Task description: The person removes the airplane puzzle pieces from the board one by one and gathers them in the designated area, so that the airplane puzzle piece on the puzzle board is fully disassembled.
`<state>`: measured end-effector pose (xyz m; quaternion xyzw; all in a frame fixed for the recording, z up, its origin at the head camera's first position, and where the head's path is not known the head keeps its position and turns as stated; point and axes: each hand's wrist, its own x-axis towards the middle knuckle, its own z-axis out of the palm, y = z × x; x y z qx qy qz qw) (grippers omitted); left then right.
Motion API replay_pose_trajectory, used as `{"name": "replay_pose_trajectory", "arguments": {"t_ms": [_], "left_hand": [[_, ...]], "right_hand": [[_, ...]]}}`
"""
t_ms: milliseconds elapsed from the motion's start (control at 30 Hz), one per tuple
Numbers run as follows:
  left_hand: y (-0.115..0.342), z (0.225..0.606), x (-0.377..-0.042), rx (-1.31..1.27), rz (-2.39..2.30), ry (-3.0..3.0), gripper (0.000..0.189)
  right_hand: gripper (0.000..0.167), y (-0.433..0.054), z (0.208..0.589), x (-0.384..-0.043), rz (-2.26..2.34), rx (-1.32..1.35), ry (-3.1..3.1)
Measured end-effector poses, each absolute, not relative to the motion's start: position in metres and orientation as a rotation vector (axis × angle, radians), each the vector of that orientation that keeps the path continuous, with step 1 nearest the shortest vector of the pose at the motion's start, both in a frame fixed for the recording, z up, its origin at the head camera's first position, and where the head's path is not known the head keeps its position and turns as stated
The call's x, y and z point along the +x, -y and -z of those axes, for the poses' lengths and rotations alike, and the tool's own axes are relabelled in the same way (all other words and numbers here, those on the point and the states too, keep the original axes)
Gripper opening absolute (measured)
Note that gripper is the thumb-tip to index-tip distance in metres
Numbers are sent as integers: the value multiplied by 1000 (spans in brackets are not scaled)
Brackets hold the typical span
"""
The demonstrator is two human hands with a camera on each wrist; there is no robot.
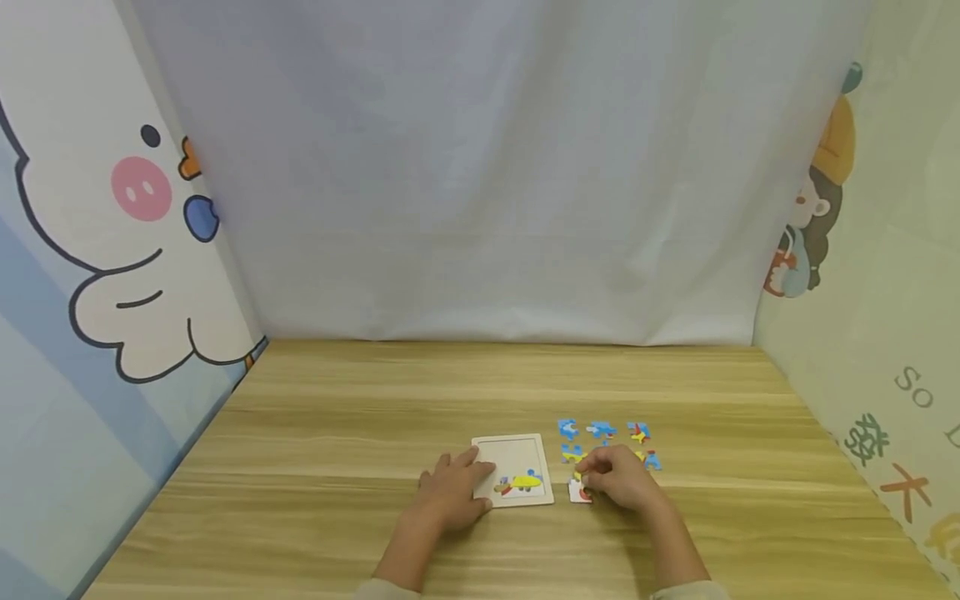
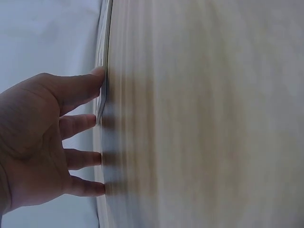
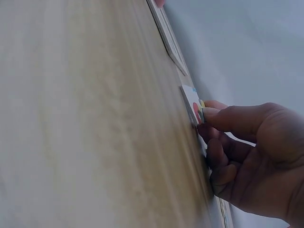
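Observation:
A square wooden puzzle tray (image 1: 507, 450) lies on the table, with joined pieces (image 1: 527, 482) of a yellow picture along its lower edge. My left hand (image 1: 452, 490) rests with spread fingers on the tray's left side; in the left wrist view the thumb touches the tray edge (image 2: 106, 71). Right of the tray, my right hand (image 1: 621, 478) pinches a small yellow puzzle piece (image 3: 203, 105) between thumb and forefinger. Beneath those fingertips is a white piece with a red patch (image 1: 578, 490). The held piece is mostly hidden by the fingers.
Several loose blue, yellow and red puzzle pieces (image 1: 601, 429) lie in rows beyond the right hand, some partly covered by it. The wooden table (image 1: 337, 400) meets a pale curtain (image 1: 480, 208) at the back, with printed walls on both sides.

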<state>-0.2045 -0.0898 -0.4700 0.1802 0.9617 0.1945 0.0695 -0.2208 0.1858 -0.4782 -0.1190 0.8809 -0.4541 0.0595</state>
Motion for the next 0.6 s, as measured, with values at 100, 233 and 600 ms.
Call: {"name": "replay_pose_trajectory", "arguments": {"t_ms": [100,233,600], "left_hand": [[91,470,-206,541,-577,-2903,46],[91,468,-206,542,-563,-2916,46],[90,462,-206,519,-555,-2875,45]], "right_hand": [[9,-184,478,-220,1384,-328,-2669],[10,-184,478,-219,1420,-296,-2669],[13,-179,477,-215,1449,-365,-2675]]}}
